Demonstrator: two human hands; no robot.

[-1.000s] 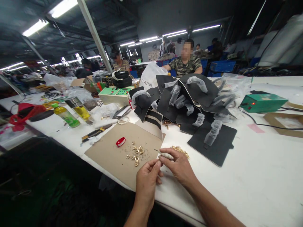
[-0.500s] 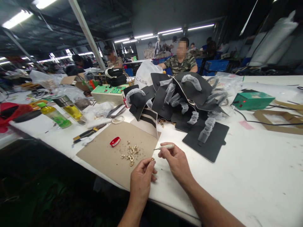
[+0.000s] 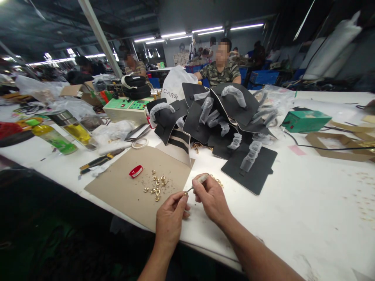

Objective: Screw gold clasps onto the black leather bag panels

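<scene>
My left hand [image 3: 172,210] pinches a small gold metal piece [image 3: 185,193] between thumb and fingers, above the table's front part. My right hand [image 3: 209,195] is closed round the pale handle of a small thin-tipped tool [image 3: 202,178]. The tool's tip meets the gold piece, or comes very near it. To the left, several gold pieces [image 3: 158,182] lie loose on a brown board [image 3: 117,187], with dark specks around them. A red oval object [image 3: 136,171] rests on the same board. More gold pieces [image 3: 216,180] show just behind my right hand.
Black panels [image 3: 252,168] with plastic-wrapped handles are piled behind my hands. Pliers [image 3: 101,160], a bottle [image 3: 52,136] and a green-topped machine [image 3: 125,111] stand or lie at left. A green box [image 3: 307,120] sits at right. A person [image 3: 221,70] sits across the table.
The tool in my right hand has turned and its tip has come down to the gold piece in my left hand. The whole view has shifted slightly.
</scene>
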